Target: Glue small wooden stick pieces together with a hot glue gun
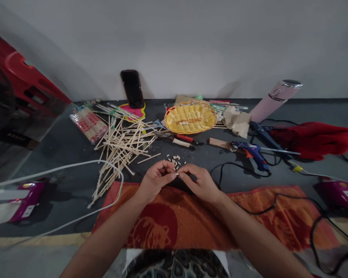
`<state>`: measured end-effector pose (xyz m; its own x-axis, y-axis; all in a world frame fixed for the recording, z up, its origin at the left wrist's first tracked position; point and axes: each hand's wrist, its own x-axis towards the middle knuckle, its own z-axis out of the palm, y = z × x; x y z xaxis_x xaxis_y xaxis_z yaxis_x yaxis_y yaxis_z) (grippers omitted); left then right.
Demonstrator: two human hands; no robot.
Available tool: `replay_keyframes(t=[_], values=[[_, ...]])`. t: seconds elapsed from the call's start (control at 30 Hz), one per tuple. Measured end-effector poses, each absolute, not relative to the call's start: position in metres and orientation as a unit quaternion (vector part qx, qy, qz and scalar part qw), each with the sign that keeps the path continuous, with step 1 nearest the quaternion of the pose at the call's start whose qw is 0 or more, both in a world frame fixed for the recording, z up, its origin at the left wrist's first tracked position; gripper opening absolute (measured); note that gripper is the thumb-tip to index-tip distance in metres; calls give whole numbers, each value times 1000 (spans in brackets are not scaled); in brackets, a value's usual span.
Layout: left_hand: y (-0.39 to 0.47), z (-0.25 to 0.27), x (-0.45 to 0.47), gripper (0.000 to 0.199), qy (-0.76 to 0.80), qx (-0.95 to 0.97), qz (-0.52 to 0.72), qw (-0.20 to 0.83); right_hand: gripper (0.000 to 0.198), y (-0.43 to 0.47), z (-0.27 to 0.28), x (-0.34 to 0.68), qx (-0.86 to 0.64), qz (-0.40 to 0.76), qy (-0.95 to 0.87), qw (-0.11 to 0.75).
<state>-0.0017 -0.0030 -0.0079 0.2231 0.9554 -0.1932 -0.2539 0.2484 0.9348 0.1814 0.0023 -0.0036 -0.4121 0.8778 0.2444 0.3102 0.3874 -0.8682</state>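
The left hand [159, 177] and the right hand [200, 181] meet at the near middle, fingertips closed on one tiny pale piece [176, 173], perhaps cut wooden stick; the fingers partly hide it. Other cut pieces [177, 158] lie just beyond, too small for sure counting. The right purple socket box [343, 196] is cut off by the edge.

The dark tabletop [66, 148] stands against a grey wall [191, 46], with an orange towel [203, 224] at the near side.

I count one yellow wicker basket [191, 112], one phone [132, 88] and one blue glue gun [256, 156]; the loose sticks [124, 144] at left overlap too much.
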Motion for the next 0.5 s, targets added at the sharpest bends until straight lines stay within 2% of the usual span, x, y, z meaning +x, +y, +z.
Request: replay_keyframes(t=[0.27,0.5], values=[[-2,-8,-2,23,422,414,461,662,14,3,-5,181,-398,369,-741,396],[-3,-11,-3,25,419,426,439,671,12,4,-7,182,-368,381,-758,381]])
